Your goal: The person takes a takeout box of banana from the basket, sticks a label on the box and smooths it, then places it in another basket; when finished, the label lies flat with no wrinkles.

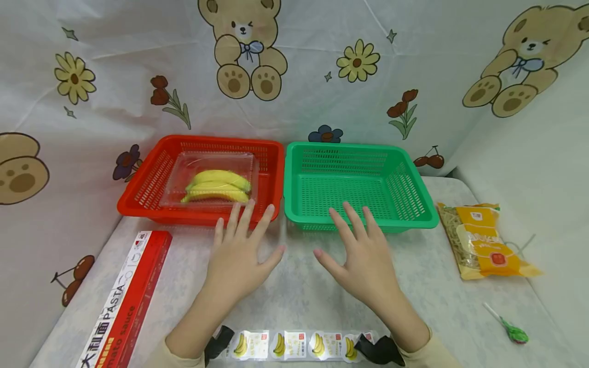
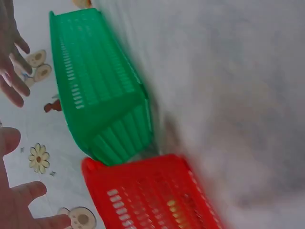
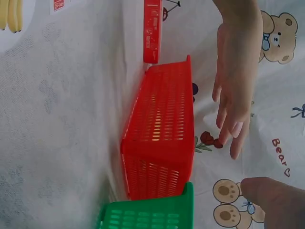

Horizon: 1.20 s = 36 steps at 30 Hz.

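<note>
In the head view my left hand (image 1: 236, 255) hovers with spread fingers, its fingertips near the front rim of the red basket (image 1: 152, 207). My right hand (image 1: 363, 255) is spread in the same way, its fingertips overlapping the front of the green basket (image 1: 359, 191) in the view. Neither hand holds anything. Inside the red basket lies a clear plastic box (image 1: 177, 191) with bananas (image 1: 218, 186) in it. The green basket has nothing in it. Both wrist views show the two baskets standing side by side, with fingers of the hands beside them.
A long red pasta box (image 1: 142, 286) lies at the left. To the right are a yellow food bag (image 1: 483, 243) and a green lollipop (image 1: 513, 332). A strip of banana-print labels (image 1: 290, 345) lies along the near edge, between the forearms. A patterned cloth (image 1: 317, 30) hangs behind.
</note>
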Motion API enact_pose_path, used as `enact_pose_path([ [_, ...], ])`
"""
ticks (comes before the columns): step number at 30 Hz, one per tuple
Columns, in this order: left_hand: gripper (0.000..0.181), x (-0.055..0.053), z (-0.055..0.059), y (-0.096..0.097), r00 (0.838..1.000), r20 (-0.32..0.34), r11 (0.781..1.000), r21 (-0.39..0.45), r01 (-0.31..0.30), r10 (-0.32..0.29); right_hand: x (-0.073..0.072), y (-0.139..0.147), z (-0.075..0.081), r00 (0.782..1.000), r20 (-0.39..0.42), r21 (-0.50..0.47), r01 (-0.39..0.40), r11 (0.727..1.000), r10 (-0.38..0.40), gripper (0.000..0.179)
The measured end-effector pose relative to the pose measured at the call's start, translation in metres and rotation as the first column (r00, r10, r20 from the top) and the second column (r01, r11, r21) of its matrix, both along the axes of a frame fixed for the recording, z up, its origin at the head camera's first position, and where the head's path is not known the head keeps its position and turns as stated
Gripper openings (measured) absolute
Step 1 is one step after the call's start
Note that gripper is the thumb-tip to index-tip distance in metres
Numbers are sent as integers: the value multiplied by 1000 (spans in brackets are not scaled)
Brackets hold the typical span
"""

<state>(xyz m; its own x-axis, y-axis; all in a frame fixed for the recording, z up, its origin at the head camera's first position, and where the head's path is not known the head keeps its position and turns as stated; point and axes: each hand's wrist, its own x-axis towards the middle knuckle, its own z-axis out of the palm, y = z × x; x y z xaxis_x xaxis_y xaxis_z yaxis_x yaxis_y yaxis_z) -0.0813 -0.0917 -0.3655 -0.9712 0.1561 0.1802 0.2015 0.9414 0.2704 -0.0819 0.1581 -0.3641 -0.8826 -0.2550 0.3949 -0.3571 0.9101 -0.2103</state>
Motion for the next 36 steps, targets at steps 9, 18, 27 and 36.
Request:
enact_pose_path([
  [9,87,-2,4,-67,987,-45,985,82,-151,155,-19,-17,-2,987,21,-119,-156,981,159,73],
  [18,96,-16,6,-132,953,16,943,145,-301,302,-51,-51,6,938,142,-271,-269,924,315,75],
  [27,112,-37,-2,-176,913,124,911,100,-400,388,-86,-100,17,898,255,-327,-269,906,358,77],
  [36,119,-55,-7,-191,872,225,881,97,-464,435,-120,-141,12,888,320,-322,-224,920,329,82],
])
